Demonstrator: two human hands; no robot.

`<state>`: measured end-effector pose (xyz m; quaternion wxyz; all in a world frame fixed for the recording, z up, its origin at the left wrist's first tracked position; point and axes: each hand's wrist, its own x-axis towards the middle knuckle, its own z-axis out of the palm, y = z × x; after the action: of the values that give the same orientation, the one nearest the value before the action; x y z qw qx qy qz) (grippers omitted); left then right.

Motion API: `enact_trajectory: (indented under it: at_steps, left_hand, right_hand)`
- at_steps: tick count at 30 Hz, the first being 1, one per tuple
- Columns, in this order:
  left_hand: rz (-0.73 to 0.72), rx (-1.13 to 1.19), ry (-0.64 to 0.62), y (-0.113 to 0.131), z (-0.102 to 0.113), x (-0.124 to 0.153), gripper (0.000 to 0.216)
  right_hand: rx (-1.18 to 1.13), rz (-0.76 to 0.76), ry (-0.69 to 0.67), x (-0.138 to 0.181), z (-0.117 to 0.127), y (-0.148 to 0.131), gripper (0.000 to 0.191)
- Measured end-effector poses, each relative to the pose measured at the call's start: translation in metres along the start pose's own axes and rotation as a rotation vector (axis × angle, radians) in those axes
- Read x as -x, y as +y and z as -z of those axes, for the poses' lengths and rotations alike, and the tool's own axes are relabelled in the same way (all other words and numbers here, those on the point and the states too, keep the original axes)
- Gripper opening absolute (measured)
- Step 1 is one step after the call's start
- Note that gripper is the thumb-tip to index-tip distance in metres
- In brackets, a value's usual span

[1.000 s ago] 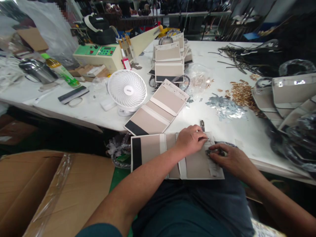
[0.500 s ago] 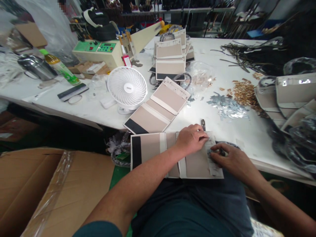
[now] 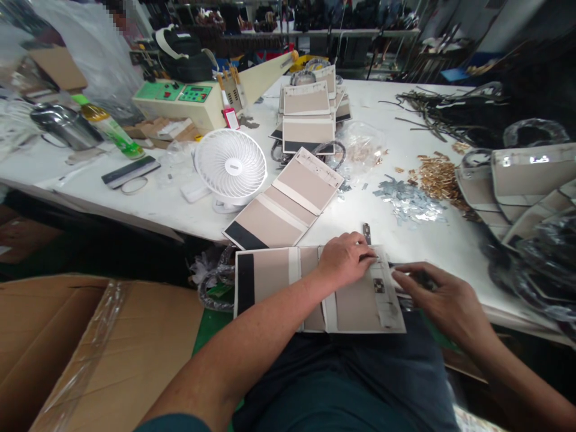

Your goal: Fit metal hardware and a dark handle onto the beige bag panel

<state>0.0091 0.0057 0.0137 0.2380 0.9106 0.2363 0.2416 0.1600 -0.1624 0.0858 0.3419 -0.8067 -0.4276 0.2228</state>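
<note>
A flat beige panel [image 3: 355, 303] with white trim lies across the lap. The left hand [image 3: 344, 259] presses it, grip flat and holding nothing. The right hand [image 3: 443, 294] pinches its edge.

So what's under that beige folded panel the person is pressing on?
Under the beige panel are the person's lap in dark trousers and, at its far end, the white table edge. The left hand presses on top. The panel hides whatever lies directly beneath it.

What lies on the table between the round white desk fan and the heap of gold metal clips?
In the head view, an open beige fabric panel lies right of the round white desk fan; further right, silver metal scraps lie before the heap of gold metal clips.
</note>
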Motion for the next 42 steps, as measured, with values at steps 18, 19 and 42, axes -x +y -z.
enact_trajectory:
  at_steps: [18, 19, 42]
  left_hand:
    - [-0.020, 0.099, -0.049, -0.013, -0.004, -0.006, 0.017]
    - [-0.021, 0.106, -0.045, -0.013, -0.004, -0.006, 0.016]
    - [0.509, -0.026, -0.643, 0.015, 0.063, -0.058, 0.039]
  right_hand:
    - [-1.387, -0.019, 0.380, -0.101, -0.029, -0.007, 0.039]
    - [-1.375, -0.005, 0.375, -0.100, -0.030, -0.010, 0.038]
    - [-0.744, 0.365, 0.179, -0.068, -0.045, -0.035, 0.047]
